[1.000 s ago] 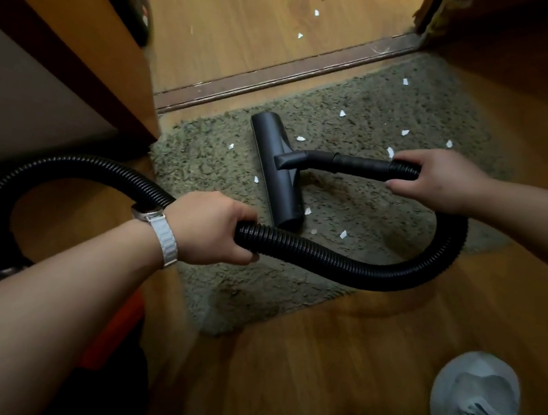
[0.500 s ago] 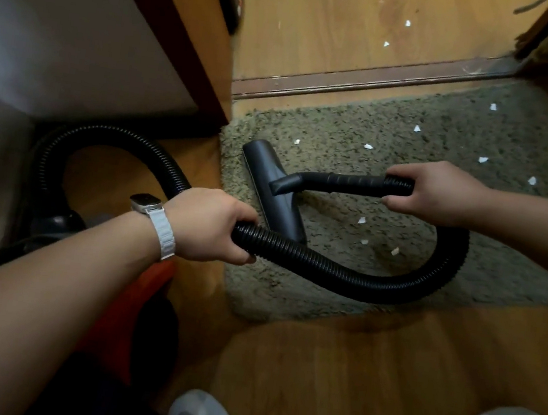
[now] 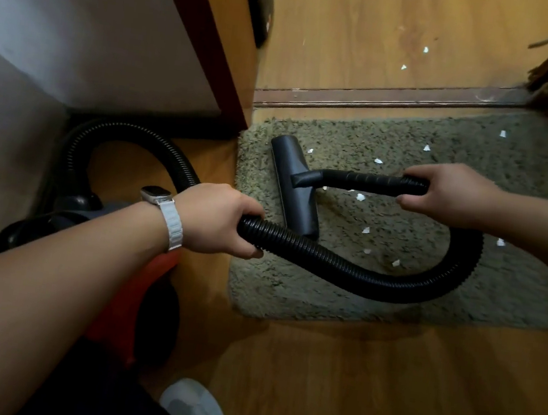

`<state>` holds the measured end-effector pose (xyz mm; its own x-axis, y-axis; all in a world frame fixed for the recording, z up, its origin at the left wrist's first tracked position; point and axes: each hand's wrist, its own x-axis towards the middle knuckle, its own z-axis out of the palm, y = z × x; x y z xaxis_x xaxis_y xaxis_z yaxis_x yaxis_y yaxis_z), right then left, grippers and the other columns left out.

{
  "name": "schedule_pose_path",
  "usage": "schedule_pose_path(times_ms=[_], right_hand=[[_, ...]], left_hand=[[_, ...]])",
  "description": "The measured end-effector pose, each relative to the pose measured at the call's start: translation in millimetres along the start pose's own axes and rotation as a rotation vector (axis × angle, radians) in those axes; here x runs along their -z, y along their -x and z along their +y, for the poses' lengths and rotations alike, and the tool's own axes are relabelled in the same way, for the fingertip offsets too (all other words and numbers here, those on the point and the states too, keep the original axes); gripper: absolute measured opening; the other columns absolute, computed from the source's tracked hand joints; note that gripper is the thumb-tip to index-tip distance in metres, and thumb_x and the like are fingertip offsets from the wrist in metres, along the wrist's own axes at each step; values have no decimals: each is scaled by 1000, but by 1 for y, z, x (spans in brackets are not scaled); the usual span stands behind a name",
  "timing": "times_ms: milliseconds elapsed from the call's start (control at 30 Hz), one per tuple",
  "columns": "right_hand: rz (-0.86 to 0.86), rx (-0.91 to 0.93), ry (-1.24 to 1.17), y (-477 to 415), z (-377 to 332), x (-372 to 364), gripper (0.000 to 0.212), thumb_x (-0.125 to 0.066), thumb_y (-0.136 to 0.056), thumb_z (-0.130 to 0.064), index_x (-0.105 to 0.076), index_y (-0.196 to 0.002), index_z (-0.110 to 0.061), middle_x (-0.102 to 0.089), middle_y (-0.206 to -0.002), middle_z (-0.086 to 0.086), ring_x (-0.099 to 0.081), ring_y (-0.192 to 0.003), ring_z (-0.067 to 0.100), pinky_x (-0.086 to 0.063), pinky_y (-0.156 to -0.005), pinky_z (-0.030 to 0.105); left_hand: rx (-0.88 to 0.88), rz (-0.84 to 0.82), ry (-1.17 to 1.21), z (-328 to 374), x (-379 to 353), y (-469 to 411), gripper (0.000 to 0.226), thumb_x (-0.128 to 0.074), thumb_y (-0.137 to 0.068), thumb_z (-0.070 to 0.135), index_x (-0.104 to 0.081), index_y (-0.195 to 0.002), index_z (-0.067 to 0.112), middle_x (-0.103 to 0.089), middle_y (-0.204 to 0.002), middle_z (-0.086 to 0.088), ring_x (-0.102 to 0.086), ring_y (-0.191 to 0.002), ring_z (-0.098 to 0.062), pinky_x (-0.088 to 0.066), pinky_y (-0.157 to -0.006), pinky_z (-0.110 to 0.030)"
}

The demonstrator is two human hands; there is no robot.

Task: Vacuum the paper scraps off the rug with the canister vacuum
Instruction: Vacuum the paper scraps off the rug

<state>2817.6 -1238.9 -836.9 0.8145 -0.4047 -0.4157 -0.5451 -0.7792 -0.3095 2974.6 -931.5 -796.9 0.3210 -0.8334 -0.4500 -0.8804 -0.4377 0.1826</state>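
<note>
A shaggy olive rug lies on the wood floor, strewn with several white paper scraps. The black floor nozzle rests flat near the rug's left edge. My right hand grips the black wand handle leading to the nozzle. The ribbed black hose loops from that handle under my right arm and across the rug. My left hand, a white watch on its wrist, grips the hose just left of the nozzle. The red and black canister sits partly hidden under my left forearm.
A wooden door frame and a grey wall stand at the left. A metal threshold strip runs behind the rug, with more scraps on the floor beyond. My two pale shoes are at the bottom edge.
The nozzle has slid left across the rug to its left edge. The view has panned left with it, so the canister and wall now show. Both hands keep their grips.
</note>
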Motion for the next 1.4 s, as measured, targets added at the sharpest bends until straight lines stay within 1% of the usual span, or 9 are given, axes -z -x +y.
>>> schedule_pose_path(times_ms=[133,267,433,567,767,900,1033,1200,1400], right_hand=[[9,-41,-11,7,25,9,23,-70,-86,-43,-67,-106,-30,-64,-75,-4,-59,-64,12,-40,-52,28],[26,-74,21,13,51,14,30,-69,-87,-44,-65,-113,-30,-64,-78,-3,-59,-64,13,-44,-54,28],[-2,-86,42,24,84,21,31,-66,-89,-43,-64,-116,-27,-62,-79,-4,-56,-64,12,-38,-52,29],[-10,-127,-5,39,112,24,31,-65,-91,-42,-62,-119,-29,-63,-79,-2,-58,-61,15,-39,-50,28],[39,-193,-26,56,151,27,23,-66,-88,-44,-64,-108,-32,-60,-75,-5,-55,-64,12,-35,-52,29],[54,-221,-53,63,165,33,22,-67,-89,-42,-66,-107,-29,-62,-75,-1,-56,-63,16,-36,-52,29],[76,-253,-83,68,178,37,22,-67,-88,-41,-67,-106,-28,-64,-76,2,-58,-66,19,-38,-54,31],[63,-283,-113,74,189,37,20,-67,-90,-39,-67,-105,-27,-62,-72,4,-54,-60,19,-35,-51,30],[38,-317,-165,82,203,39,16,-66,-89,-38,-68,-99,-27,-67,-76,8,-64,-67,29,-46,-57,36]], left_hand=[[2,15,-3,17,5,-14,42,-66,-72,66,-62,-86,27,-58,-66,8,-57,-67,-9,-50,-63,-31],[-22,14,-1,39,6,-34,44,-64,-71,69,-61,-85,27,-59,-67,8,-57,-65,-7,-50,-63,-31],[-53,2,-11,72,5,-56,44,-65,-73,68,-59,-83,26,-58,-66,8,-56,-63,-8,-49,-61,-30],[-85,-12,-11,95,3,-70,42,-65,-73,68,-58,-82,28,-57,-63,8,-54,-60,-5,-47,-57,-29],[-98,-35,4,117,2,-83,40,-65,-73,69,-59,-85,31,-59,-66,9,-56,-60,-4,-46,-56,-27],[-103,-31,33,129,3,-92,39,-67,-73,67,-58,-85,31,-60,-67,9,-56,-60,-4,-44,-52,-26],[-105,-43,51,136,3,-97,34,-69,-74,65,-55,-82,34,-58,-66,10,-54,-58,-2,-36,-50,-23],[-112,-36,72,143,4,-102,34,-70,-74,64,-48,-74,38,-57,-64,11,-54,-58,-2,-41,-52,-24],[-125,-46,86,148,3,-106,33,-70,-74,63,-57,-86,35,-59,-68,11,-54,-59,-1,-40,-51,-24]])
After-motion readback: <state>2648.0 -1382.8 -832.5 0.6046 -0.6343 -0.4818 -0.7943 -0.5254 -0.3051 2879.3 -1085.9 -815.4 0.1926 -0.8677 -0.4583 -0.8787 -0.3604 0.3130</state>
